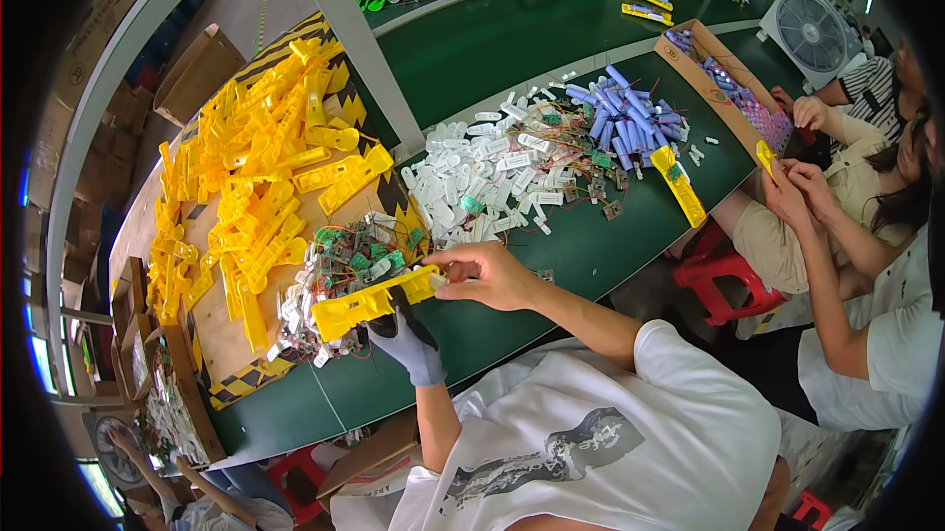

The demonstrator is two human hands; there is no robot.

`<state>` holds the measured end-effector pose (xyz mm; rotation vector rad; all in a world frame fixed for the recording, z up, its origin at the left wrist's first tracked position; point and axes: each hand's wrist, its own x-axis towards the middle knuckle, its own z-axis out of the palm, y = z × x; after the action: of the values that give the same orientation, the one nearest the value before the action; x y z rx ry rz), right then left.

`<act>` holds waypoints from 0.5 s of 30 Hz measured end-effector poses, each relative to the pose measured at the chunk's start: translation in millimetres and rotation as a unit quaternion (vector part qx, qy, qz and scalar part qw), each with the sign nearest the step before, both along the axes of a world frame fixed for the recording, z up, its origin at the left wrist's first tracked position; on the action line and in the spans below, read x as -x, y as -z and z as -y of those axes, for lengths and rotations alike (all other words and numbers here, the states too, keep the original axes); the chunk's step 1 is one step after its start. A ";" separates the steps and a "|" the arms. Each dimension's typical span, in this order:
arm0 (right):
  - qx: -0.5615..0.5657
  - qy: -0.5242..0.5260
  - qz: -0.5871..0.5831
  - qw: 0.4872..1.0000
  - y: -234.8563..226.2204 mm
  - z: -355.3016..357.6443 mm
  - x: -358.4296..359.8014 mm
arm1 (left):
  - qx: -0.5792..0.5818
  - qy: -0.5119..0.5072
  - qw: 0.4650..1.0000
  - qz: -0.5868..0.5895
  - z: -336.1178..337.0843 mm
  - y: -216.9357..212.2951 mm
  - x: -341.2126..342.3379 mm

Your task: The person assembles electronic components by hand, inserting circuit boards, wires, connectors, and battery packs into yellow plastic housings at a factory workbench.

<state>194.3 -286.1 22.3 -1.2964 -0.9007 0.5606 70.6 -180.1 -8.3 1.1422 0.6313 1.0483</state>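
Observation:
My left hand [411, 344], in a grey and black glove, grips a long yellow plastic shell [366, 303] from below. The shell lies tilted, its hollow side showing ribs. My bare right hand [482, 275] is at the shell's right end, thumb and fingers closed around a small white plastic piece [438, 281]. Whether that piece is seated in the shell, I cannot tell. Just beyond the shell is a heap of small green circuit boards [362, 248] with red wires and white parts. A broad pile of white plastic pieces [472, 172] spreads past my right hand.
Many yellow shells [246, 196] cover a wooden board at left, edged in black-and-yellow tape. Purple cylindrical cells [625, 118] lie heaped at right, near a cardboard box [719, 88]. One yellow shell with a board [679, 187] rests by the table edge. Co-workers sit along the right side.

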 end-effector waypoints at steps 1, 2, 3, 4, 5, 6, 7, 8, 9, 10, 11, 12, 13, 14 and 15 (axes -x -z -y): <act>-0.002 0.005 0.001 1.000 1.9 -1.0 -3.4 | 0.027 0.041 0.999 0.012 -0.8 -4.5 2.4; 0.019 -0.022 0.001 1.000 4.7 -2.5 -9.9 | 0.054 0.083 0.995 0.023 -1.4 -6.8 3.6; 0.040 -0.047 0.001 0.998 7.5 -3.8 -16.6 | 0.052 0.089 0.994 0.024 -1.6 -5.7 3.3; 0.063 -0.075 0.001 0.995 10.4 -4.4 -20.0 | 0.098 0.110 0.988 0.044 -0.5 -3.4 2.9; 0.050 -0.091 -0.074 0.992 12.1 -8.1 -18.6 | 0.144 0.132 0.979 0.064 0.0 -3.0 1.9; 0.049 -0.088 -0.074 0.992 16.0 -11.4 -17.6 | 0.144 0.134 0.978 0.063 -1.2 -4.7 1.2; 0.027 -0.089 -0.140 0.986 19.5 -13.2 -16.6 | 0.123 0.154 0.980 0.043 -1.6 -11.6 -1.0; 0.005 -0.090 -0.204 0.975 22.5 -13.1 -16.4 | 0.101 0.172 0.980 0.022 -2.8 -15.1 -3.0; 0.006 -0.087 -0.206 0.975 24.8 -11.1 -17.6 | 0.103 0.175 0.979 0.021 -6.7 -12.2 -4.3; 0.001 -0.083 -0.169 0.982 22.2 -10.5 -18.7 | 0.098 0.186 0.977 0.031 -11.9 -11.0 -4.1; -0.004 -0.080 -0.131 0.988 19.8 -10.3 -20.1 | 0.094 0.197 0.975 0.040 -14.1 -10.9 -4.1; -0.002 -0.082 -0.133 0.988 17.8 -11.5 -21.6 | 0.096 0.194 0.976 0.039 -12.2 -11.1 -5.7; 0.002 -0.068 -0.104 0.992 15.8 -13.1 -22.2 | 0.050 0.161 0.986 0.010 -6.2 -21.4 -10.0; 0.007 -0.053 -0.075 0.996 14.8 -14.2 -23.7 | 0.005 0.128 0.992 -0.020 -2.5 -26.7 -10.8; -0.007 -0.057 -0.044 0.997 17.0 -15.2 -26.9 | -0.017 0.081 0.996 -0.019 -7.5 3.0 -5.6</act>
<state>221.2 -270.9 5.4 -1.2035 -0.9072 0.6946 76.3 -172.6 -11.3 1.2242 0.5429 0.9029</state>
